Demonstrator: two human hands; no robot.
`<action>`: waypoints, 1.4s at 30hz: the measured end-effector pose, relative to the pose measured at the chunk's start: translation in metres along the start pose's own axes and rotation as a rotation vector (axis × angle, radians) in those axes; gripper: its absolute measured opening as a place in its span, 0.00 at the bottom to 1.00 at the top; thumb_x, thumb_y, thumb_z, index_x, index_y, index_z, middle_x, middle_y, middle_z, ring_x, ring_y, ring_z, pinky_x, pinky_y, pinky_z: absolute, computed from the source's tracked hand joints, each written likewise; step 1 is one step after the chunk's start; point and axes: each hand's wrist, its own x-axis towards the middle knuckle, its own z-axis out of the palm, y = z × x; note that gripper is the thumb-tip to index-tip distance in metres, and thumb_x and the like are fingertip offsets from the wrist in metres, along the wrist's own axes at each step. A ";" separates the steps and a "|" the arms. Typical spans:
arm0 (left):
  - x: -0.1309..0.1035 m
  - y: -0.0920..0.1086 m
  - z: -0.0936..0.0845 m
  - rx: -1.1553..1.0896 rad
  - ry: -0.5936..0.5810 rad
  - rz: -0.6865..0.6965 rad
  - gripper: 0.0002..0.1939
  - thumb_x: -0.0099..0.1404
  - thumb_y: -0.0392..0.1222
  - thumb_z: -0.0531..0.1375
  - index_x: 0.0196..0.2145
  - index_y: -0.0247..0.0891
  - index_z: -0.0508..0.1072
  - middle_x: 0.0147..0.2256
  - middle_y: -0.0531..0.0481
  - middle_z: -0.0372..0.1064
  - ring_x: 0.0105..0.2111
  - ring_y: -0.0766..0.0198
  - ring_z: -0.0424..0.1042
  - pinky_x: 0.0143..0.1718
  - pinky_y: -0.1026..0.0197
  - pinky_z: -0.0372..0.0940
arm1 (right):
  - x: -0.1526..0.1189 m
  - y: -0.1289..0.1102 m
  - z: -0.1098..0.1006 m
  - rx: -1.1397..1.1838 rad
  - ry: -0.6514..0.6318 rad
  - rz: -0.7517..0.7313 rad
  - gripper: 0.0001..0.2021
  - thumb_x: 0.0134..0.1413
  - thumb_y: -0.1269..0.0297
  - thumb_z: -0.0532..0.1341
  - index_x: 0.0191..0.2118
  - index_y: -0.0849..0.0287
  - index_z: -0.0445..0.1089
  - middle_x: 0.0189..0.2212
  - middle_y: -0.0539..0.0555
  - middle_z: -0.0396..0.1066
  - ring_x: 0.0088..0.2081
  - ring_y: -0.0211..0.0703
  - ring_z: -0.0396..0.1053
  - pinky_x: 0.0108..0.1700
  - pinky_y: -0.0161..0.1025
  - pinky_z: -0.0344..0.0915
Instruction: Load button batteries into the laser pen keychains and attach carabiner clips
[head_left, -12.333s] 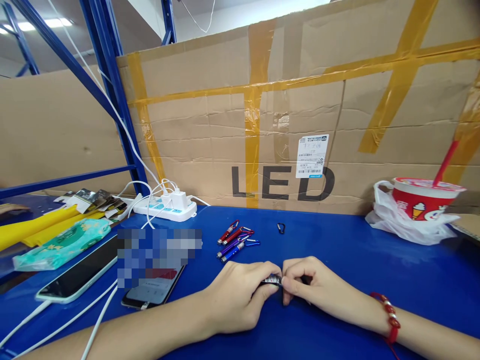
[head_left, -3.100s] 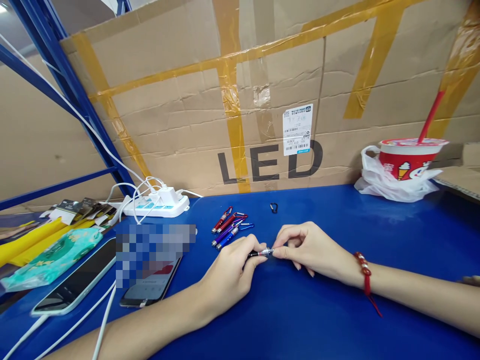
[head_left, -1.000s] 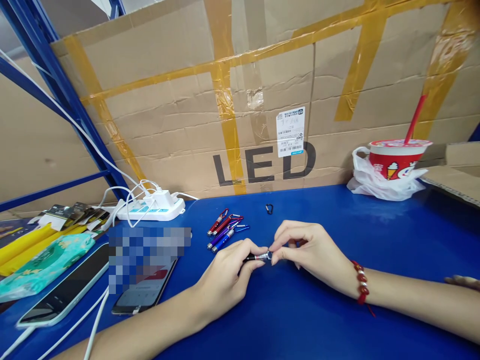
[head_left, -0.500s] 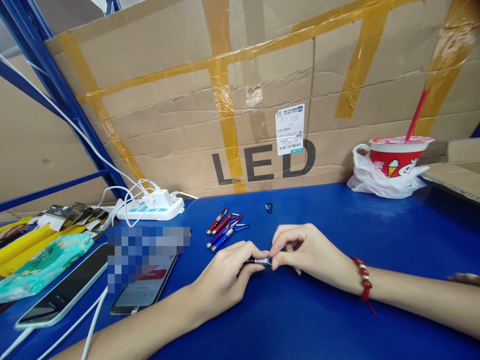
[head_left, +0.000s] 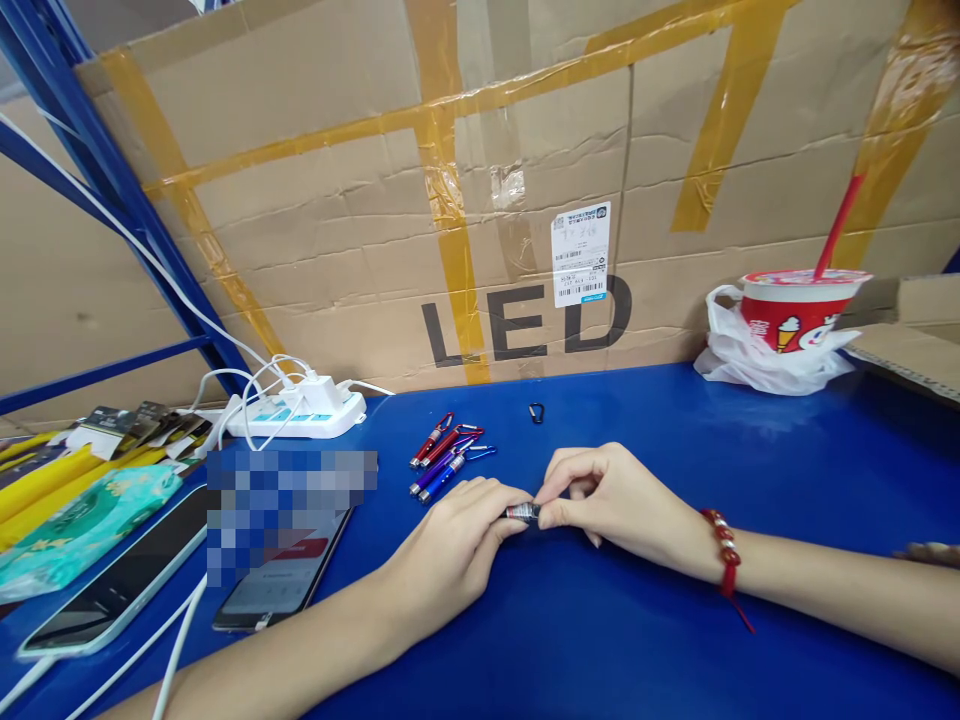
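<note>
My left hand (head_left: 457, 535) is closed around a small black keychain flashlight (head_left: 519, 511) with a pale printed label; most of its body is hidden in the fingers. At the flashlight's right end, the thumb and forefinger of my right hand (head_left: 607, 505) pinch the dark tip, and whatever else lies between them is too small to make out. Just beyond my left hand lie several similar flashlights with carabiner clips, including a red one (head_left: 431, 442), a purple one (head_left: 436, 476) and a blue one (head_left: 442, 480). A loose black carabiner (head_left: 536, 412) rests farther back.
Two phones, one light-edged (head_left: 112, 580) and one dark (head_left: 274, 590), lie left with white cables. Behind them is a white power strip (head_left: 330, 418). A red cup (head_left: 799, 315) in a plastic bag stands back right. A large cardboard box (head_left: 337, 220) walls the blue table's (head_left: 637, 650) back.
My left fingers have shifted slightly and now lie flatter over the flashlight, whose label shows turned a little. My right hand keeps its pinch. The view has moved slightly.
</note>
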 end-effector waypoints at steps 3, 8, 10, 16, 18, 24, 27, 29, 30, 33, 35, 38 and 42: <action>0.000 0.000 -0.001 -0.017 0.019 -0.005 0.09 0.66 0.31 0.50 0.38 0.35 0.68 0.32 0.49 0.68 0.32 0.65 0.66 0.35 0.65 0.60 | 0.000 0.001 0.000 0.005 0.018 -0.037 0.11 0.36 0.60 0.68 0.20 0.63 0.72 0.23 0.48 0.66 0.13 0.25 0.57 0.15 0.29 0.52; -0.001 -0.001 -0.002 -0.052 0.016 0.004 0.08 0.65 0.31 0.51 0.38 0.35 0.69 0.31 0.50 0.68 0.30 0.66 0.66 0.34 0.68 0.60 | -0.002 0.003 0.000 -0.041 0.033 -0.132 0.11 0.38 0.58 0.68 0.21 0.62 0.72 0.22 0.48 0.66 0.14 0.26 0.57 0.17 0.30 0.55; -0.001 0.000 -0.002 -0.047 0.004 0.011 0.09 0.65 0.30 0.50 0.38 0.35 0.69 0.29 0.50 0.67 0.29 0.67 0.65 0.33 0.68 0.60 | -0.003 0.003 0.000 -0.097 0.044 -0.159 0.12 0.38 0.57 0.68 0.21 0.62 0.73 0.22 0.48 0.66 0.15 0.27 0.57 0.18 0.30 0.55; -0.002 0.001 -0.002 -0.045 -0.077 0.039 0.10 0.65 0.31 0.49 0.39 0.34 0.69 0.27 0.50 0.65 0.27 0.66 0.64 0.31 0.67 0.59 | -0.007 0.002 -0.001 -0.279 0.049 -0.318 0.11 0.42 0.57 0.66 0.20 0.60 0.72 0.21 0.48 0.67 0.20 0.30 0.58 0.22 0.29 0.56; -0.002 0.002 -0.003 -0.033 -0.099 0.035 0.11 0.65 0.31 0.49 0.39 0.34 0.70 0.26 0.50 0.63 0.26 0.65 0.63 0.29 0.67 0.58 | -0.008 0.003 -0.001 -0.308 0.029 -0.359 0.11 0.45 0.58 0.65 0.21 0.60 0.71 0.22 0.48 0.68 0.21 0.30 0.59 0.23 0.29 0.56; -0.001 0.005 -0.005 -0.030 -0.124 0.004 0.11 0.66 0.32 0.47 0.38 0.33 0.69 0.25 0.51 0.61 0.25 0.66 0.61 0.28 0.67 0.58 | -0.012 0.004 -0.001 -0.379 0.037 -0.371 0.10 0.50 0.60 0.62 0.23 0.59 0.69 0.23 0.47 0.68 0.21 0.30 0.58 0.23 0.28 0.56; 0.000 0.006 -0.006 -0.035 -0.123 -0.018 0.11 0.66 0.32 0.47 0.38 0.33 0.68 0.26 0.51 0.62 0.26 0.66 0.62 0.29 0.68 0.58 | -0.010 0.004 0.000 -0.395 0.054 -0.350 0.10 0.49 0.60 0.62 0.23 0.59 0.69 0.22 0.47 0.68 0.20 0.30 0.57 0.22 0.28 0.55; 0.000 0.007 -0.006 -0.032 -0.121 -0.016 0.10 0.66 0.32 0.47 0.38 0.34 0.68 0.27 0.51 0.63 0.26 0.66 0.62 0.30 0.68 0.59 | -0.008 0.003 0.001 -0.397 0.052 -0.328 0.10 0.49 0.59 0.62 0.22 0.59 0.69 0.21 0.47 0.68 0.20 0.30 0.56 0.22 0.29 0.54; 0.000 0.007 -0.006 -0.032 -0.120 -0.014 0.10 0.66 0.32 0.47 0.38 0.34 0.68 0.28 0.50 0.63 0.26 0.66 0.63 0.30 0.68 0.59 | -0.008 0.003 0.001 -0.396 0.052 -0.314 0.11 0.48 0.59 0.63 0.22 0.59 0.69 0.21 0.47 0.68 0.20 0.30 0.56 0.22 0.29 0.54; 0.000 0.007 -0.007 -0.026 -0.115 -0.012 0.11 0.67 0.33 0.47 0.38 0.35 0.67 0.29 0.50 0.64 0.27 0.66 0.64 0.31 0.68 0.59 | -0.007 0.002 0.001 -0.386 0.048 -0.275 0.10 0.47 0.59 0.64 0.22 0.59 0.69 0.21 0.47 0.67 0.19 0.31 0.56 0.21 0.29 0.53; -0.001 0.007 -0.007 -0.010 -0.115 -0.014 0.11 0.67 0.33 0.46 0.39 0.36 0.67 0.29 0.50 0.64 0.28 0.66 0.64 0.31 0.68 0.60 | -0.007 0.000 0.001 -0.381 0.042 -0.256 0.10 0.46 0.60 0.64 0.22 0.59 0.69 0.21 0.47 0.67 0.19 0.31 0.55 0.22 0.30 0.53; -0.001 0.008 -0.007 0.004 -0.116 -0.018 0.10 0.66 0.33 0.46 0.36 0.37 0.67 0.28 0.51 0.64 0.28 0.65 0.64 0.31 0.68 0.59 | -0.007 -0.002 0.001 -0.376 0.035 -0.230 0.09 0.45 0.60 0.65 0.22 0.59 0.70 0.21 0.47 0.68 0.20 0.31 0.55 0.22 0.30 0.54; -0.001 0.008 -0.007 -0.040 -0.132 -0.025 0.09 0.66 0.32 0.46 0.34 0.37 0.65 0.30 0.51 0.65 0.30 0.66 0.65 0.33 0.68 0.60 | -0.006 -0.003 0.002 -0.389 0.026 -0.218 0.10 0.46 0.59 0.64 0.22 0.59 0.70 0.20 0.47 0.67 0.20 0.32 0.56 0.22 0.30 0.53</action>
